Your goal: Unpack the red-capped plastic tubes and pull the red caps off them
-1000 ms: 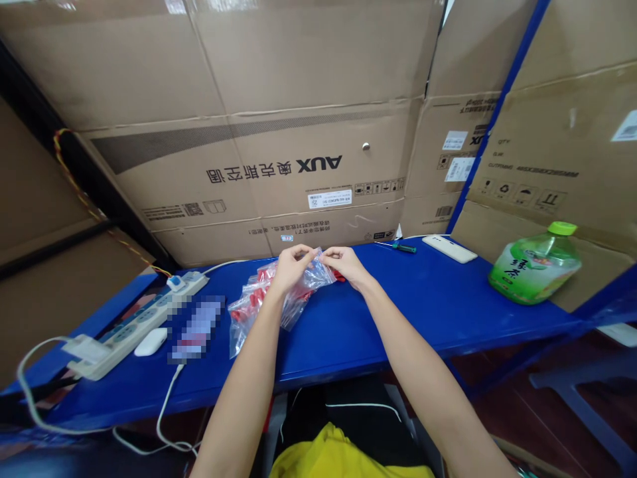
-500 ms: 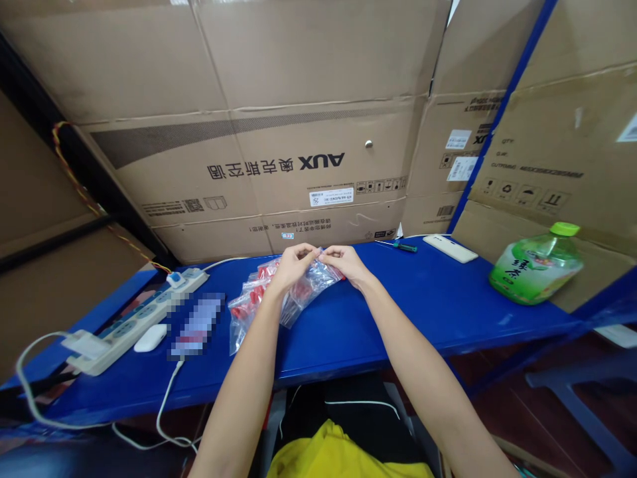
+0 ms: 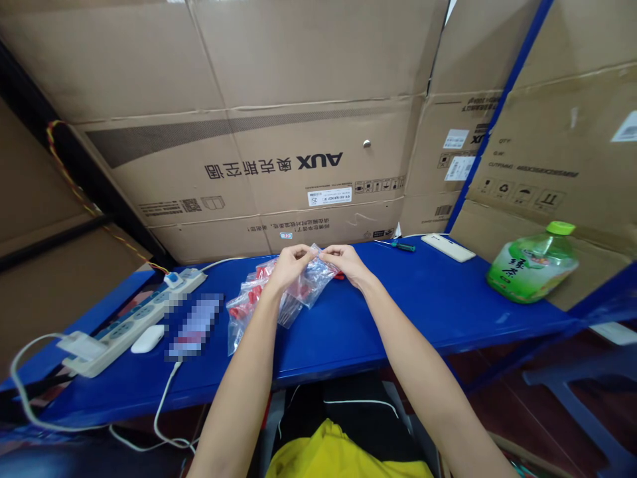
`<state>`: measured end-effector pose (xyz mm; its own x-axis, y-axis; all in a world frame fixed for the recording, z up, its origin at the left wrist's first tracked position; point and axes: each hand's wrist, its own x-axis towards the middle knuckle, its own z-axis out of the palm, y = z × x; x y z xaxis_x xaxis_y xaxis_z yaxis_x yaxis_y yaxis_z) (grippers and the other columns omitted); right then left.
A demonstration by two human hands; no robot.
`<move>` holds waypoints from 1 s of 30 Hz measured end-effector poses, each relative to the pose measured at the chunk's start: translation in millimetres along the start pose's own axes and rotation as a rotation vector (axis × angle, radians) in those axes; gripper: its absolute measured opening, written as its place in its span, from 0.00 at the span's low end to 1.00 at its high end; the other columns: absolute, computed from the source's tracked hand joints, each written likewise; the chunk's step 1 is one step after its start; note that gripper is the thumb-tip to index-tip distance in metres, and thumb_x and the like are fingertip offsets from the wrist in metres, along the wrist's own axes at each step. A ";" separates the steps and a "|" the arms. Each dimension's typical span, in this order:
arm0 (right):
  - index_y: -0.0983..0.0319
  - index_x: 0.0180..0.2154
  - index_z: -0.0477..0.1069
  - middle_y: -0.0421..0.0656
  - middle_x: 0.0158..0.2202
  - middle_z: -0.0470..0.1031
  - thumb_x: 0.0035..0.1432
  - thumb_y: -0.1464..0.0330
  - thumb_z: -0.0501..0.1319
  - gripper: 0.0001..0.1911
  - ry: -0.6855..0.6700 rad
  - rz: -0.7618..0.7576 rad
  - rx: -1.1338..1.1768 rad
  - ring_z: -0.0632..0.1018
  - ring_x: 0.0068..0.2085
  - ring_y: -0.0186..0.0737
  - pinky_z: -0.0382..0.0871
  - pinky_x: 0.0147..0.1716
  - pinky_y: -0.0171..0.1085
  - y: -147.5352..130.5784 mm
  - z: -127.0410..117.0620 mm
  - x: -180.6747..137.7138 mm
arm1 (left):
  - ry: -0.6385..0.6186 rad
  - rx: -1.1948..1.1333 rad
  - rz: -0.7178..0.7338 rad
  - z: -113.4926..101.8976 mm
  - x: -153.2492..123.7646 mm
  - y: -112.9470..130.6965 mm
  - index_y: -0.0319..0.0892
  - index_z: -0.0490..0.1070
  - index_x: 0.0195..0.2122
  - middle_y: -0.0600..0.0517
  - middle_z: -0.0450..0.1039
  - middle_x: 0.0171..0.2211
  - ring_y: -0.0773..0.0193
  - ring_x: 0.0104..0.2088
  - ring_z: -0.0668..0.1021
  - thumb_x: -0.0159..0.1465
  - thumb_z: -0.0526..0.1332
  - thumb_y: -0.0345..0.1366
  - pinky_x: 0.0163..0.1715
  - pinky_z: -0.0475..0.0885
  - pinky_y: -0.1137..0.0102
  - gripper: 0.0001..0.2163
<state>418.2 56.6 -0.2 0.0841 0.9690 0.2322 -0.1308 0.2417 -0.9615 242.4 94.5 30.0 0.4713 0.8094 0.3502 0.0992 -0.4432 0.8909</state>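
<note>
Clock read from hands. Nearest, 6 o'clock: yellow garment (image 3: 331,455), then bare stretch of blue table (image 3: 338,332). At 8 o'clock: blurred phone-like screen (image 3: 196,325), white power strip (image 3: 137,318) beyond it; nearer hands, overlapping plastic bags (image 3: 245,304) with red contents. Centre, above table: left hand (image 3: 292,265) and right hand (image 3: 347,262), thumbs and fingertips of both pinching top edge of clear bag (image 3: 314,283). At 3 o'clock: green bottle (image 3: 531,269), tilted. Between 2 and 3: screwdriver (image 3: 402,246). Farthest, 12 o'clock: printed cardboard (image 3: 279,139).
</note>
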 end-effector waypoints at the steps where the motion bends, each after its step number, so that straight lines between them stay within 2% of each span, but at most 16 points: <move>1: 0.63 0.29 0.80 0.41 0.27 0.79 0.40 0.55 0.77 0.19 0.001 -0.002 -0.001 0.74 0.28 0.35 0.66 0.30 0.35 -0.1 0.0 -0.1 | -0.009 0.003 0.008 -0.1 0.0 -0.7 0.39 0.79 0.33 0.52 0.74 0.26 0.66 0.27 0.70 0.59 0.69 0.53 0.29 0.63 0.71 0.19; 9: 0.63 0.29 0.79 0.40 0.26 0.78 0.39 0.54 0.78 0.21 -0.005 0.018 0.022 0.74 0.27 0.34 0.67 0.31 0.35 -0.9 -0.8 0.0 | 0.143 -0.026 0.074 -2.7 3.5 -5.3 0.40 0.77 0.33 0.53 0.75 0.28 0.64 0.30 0.73 0.59 0.69 0.50 0.33 0.67 0.70 0.16; 11: 0.62 0.29 0.79 0.40 0.26 0.78 0.38 0.55 0.78 0.21 0.012 -0.008 0.012 0.74 0.27 0.34 0.67 0.31 0.35 -0.7 -1.6 0.4 | 0.125 -0.038 0.045 -2.5 2.6 -3.8 0.40 0.77 0.33 0.52 0.75 0.28 0.64 0.30 0.74 0.59 0.69 0.51 0.33 0.67 0.70 0.17; 16: 0.62 0.28 0.79 0.39 0.25 0.77 0.38 0.54 0.78 0.21 0.024 -0.055 -0.042 0.72 0.27 0.33 0.65 0.29 0.34 -0.4 -3.6 0.2 | -0.017 -0.005 0.012 -0.5 0.7 -2.2 0.39 0.79 0.35 0.51 0.77 0.29 0.63 0.30 0.74 0.58 0.69 0.52 0.32 0.67 0.70 0.19; 18: 0.62 0.30 0.80 0.39 0.25 0.77 0.39 0.53 0.77 0.21 0.026 -0.039 -0.049 0.72 0.26 0.33 0.64 0.28 0.34 -0.3 -4.3 0.3 | 0.008 0.000 0.038 -0.3 1.2 -3.3 0.39 0.78 0.33 0.51 0.76 0.30 0.64 0.30 0.73 0.59 0.69 0.52 0.32 0.67 0.71 0.19; 20: 0.62 0.31 0.80 0.38 0.24 0.76 0.40 0.53 0.77 0.22 0.034 -0.016 -0.028 0.71 0.25 0.33 0.65 0.28 0.34 0.2 -5.1 1.4 | 0.088 -0.011 0.048 -1.0 1.9 -4.1 0.39 0.75 0.31 0.52 0.75 0.29 0.65 0.29 0.72 0.59 0.68 0.52 0.31 0.66 0.71 0.18; 24: 0.62 0.30 0.79 0.38 0.24 0.75 0.39 0.53 0.77 0.22 0.062 -0.020 0.047 0.71 0.26 0.33 0.67 0.29 0.34 2.3 -6.7 4.9 | 0.185 -0.038 -0.003 -2.8 2.5 -3.6 0.41 0.72 0.29 0.54 0.72 0.26 0.66 0.27 0.71 0.59 0.68 0.50 0.28 0.65 0.72 0.17; 30: 0.61 0.29 0.79 0.38 0.24 0.75 0.38 0.53 0.78 0.21 0.079 -0.058 0.023 0.72 0.26 0.34 0.66 0.29 0.35 2.6 -7.7 4.9 | 0.132 -0.135 -0.139 -0.8 1.7 -3.6 0.40 0.76 0.33 0.51 0.75 0.28 0.65 0.27 0.73 0.57 0.71 0.50 0.25 0.65 0.72 0.17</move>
<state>425.8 61.6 -2.6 0.1702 0.9465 0.2742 -0.1463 0.2994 -0.9428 242.2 97.8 27.7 0.3419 0.9062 0.2487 0.0329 -0.2760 0.9606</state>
